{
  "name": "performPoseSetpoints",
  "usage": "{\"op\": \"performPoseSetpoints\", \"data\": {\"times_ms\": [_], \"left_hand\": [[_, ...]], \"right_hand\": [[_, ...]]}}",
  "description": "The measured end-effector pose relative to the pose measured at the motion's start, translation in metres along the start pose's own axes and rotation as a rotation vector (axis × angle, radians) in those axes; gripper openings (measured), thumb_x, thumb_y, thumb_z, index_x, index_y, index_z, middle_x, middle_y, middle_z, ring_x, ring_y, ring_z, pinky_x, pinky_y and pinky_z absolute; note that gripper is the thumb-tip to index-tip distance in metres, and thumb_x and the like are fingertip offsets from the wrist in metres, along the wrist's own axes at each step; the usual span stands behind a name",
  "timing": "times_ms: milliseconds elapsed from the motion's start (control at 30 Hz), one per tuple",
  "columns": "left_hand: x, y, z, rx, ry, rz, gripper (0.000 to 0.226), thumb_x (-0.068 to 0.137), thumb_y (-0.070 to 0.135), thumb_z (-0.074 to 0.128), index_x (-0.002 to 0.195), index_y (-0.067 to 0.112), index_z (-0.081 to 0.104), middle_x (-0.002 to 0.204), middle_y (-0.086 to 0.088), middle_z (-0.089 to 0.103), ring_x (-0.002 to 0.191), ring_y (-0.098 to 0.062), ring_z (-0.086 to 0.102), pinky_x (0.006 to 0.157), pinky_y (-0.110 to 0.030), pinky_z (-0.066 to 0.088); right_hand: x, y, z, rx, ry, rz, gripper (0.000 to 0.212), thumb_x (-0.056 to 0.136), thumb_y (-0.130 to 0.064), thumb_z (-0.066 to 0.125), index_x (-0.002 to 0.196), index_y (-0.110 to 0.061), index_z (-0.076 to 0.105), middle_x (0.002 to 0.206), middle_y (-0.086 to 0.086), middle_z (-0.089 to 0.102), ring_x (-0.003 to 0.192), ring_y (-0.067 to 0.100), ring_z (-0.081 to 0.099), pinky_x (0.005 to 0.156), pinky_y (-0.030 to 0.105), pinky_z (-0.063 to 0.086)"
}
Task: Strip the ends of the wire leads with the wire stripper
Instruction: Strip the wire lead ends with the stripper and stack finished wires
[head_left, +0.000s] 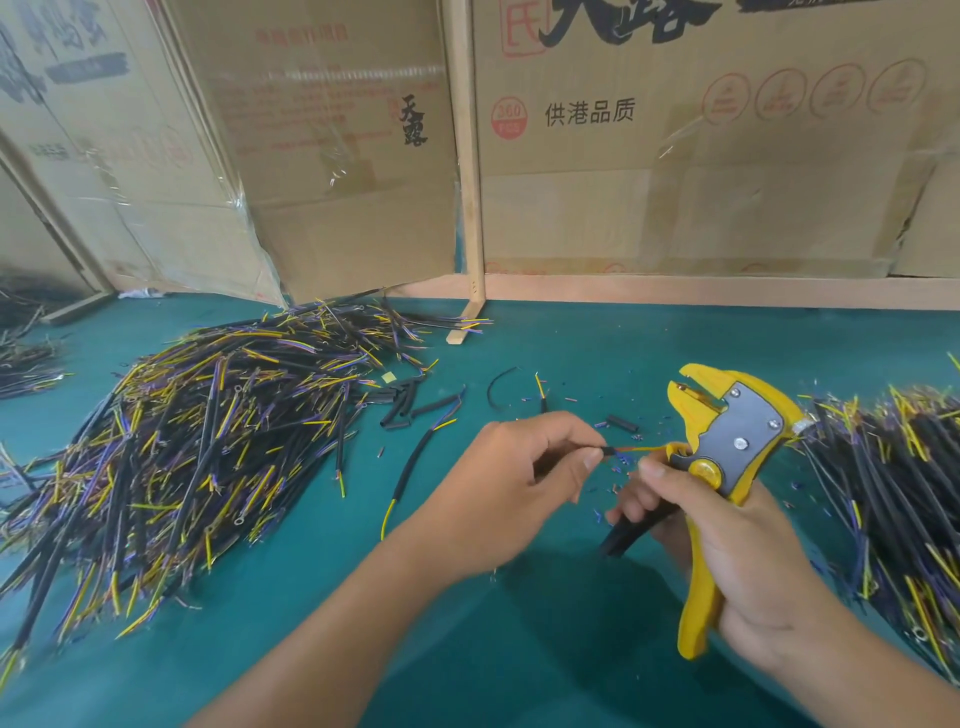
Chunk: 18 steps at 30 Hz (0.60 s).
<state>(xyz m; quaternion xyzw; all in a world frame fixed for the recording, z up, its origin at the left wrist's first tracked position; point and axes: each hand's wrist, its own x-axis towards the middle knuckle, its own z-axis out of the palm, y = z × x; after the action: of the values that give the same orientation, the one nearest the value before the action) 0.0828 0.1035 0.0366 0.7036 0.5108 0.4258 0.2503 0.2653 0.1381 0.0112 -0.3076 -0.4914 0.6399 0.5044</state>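
At mid-worktop (519, 332), between the two wire heaps: left hand (511, 488) pinching a black-sheathed lead (610, 451) at its end, feeding the thin yellow/orange cores toward the wire stripper (727, 457). Right hand (727, 545) wrapping the yellow handles, grip snug on the tool, thumb near the cores. Tool jaws gaping, pointing up, not on the wire. Judging: setting up a strip. Next: seating one core in the jaws, then squeezing.

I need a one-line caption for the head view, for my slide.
Left hand pinches a wire lead while right hand grips the yellow wire stripper, between two wire piles.
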Motion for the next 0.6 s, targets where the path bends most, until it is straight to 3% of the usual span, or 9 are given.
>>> {"op": "performPoseSetpoints", "data": {"times_ms": [100,200,333,433,533,600], "left_hand": [[0.003,-0.004,-0.011,0.097,0.096,0.043,0.01,0.1,0.025,0.054,0.093,0.022,0.06,0.067,-0.007,0.052,0.061,-0.026,0.042,0.057,-0.036,0.037],[0.005,-0.006,-0.019,0.017,0.135,0.04,0.007,0.099,0.028,0.053,0.096,0.027,0.06,0.068,-0.003,0.056,0.065,-0.03,0.047,0.06,-0.037,0.04],[0.004,-0.003,-0.011,-0.071,0.07,0.04,0.01,0.1,0.025,0.053,0.096,0.025,0.062,0.066,0.007,0.056,0.062,-0.025,0.048,0.059,-0.035,0.041],[0.001,-0.003,-0.002,-0.077,0.008,0.007,0.01,0.1,0.027,0.053,0.094,0.024,0.061,0.065,0.007,0.057,0.061,-0.031,0.048,0.057,-0.039,0.04],[-0.002,-0.002,0.003,-0.015,-0.022,0.027,0.01,0.101,0.024,0.056,0.092,0.019,0.06,0.062,0.002,0.055,0.057,-0.021,0.042,0.055,-0.029,0.036],[-0.003,0.001,0.003,0.02,-0.037,0.044,0.01,0.101,0.021,0.056,0.092,0.017,0.06,0.064,-0.004,0.054,0.059,-0.023,0.041,0.054,-0.028,0.034]], "right_hand": [[0.002,-0.004,0.0,0.093,0.013,0.04,0.017,0.093,-0.003,0.055,0.077,-0.004,0.051,0.064,0.01,0.045,0.062,0.025,0.05,0.067,0.041,0.056],[0.002,-0.005,0.001,0.117,0.014,0.077,0.015,0.093,-0.005,0.056,0.079,-0.004,0.052,0.066,0.01,0.045,0.061,0.025,0.049,0.066,0.042,0.056],[-0.002,-0.004,0.006,0.158,-0.02,0.159,0.024,0.078,-0.02,0.066,0.084,0.003,0.063,0.067,0.012,0.046,0.061,0.025,0.05,0.064,0.04,0.058],[-0.004,-0.006,0.008,0.211,-0.034,0.185,0.024,0.075,-0.025,0.068,0.079,-0.002,0.071,0.066,0.011,0.047,0.059,0.024,0.051,0.064,0.041,0.059],[-0.004,-0.005,0.008,0.247,-0.017,0.197,0.026,0.075,-0.024,0.068,0.081,0.0,0.063,0.064,0.011,0.046,0.057,0.025,0.05,0.063,0.042,0.059],[-0.003,-0.005,0.009,0.231,-0.022,0.183,0.019,0.078,-0.019,0.066,0.079,-0.002,0.057,0.065,0.011,0.045,0.057,0.024,0.05,0.063,0.042,0.058]]}}
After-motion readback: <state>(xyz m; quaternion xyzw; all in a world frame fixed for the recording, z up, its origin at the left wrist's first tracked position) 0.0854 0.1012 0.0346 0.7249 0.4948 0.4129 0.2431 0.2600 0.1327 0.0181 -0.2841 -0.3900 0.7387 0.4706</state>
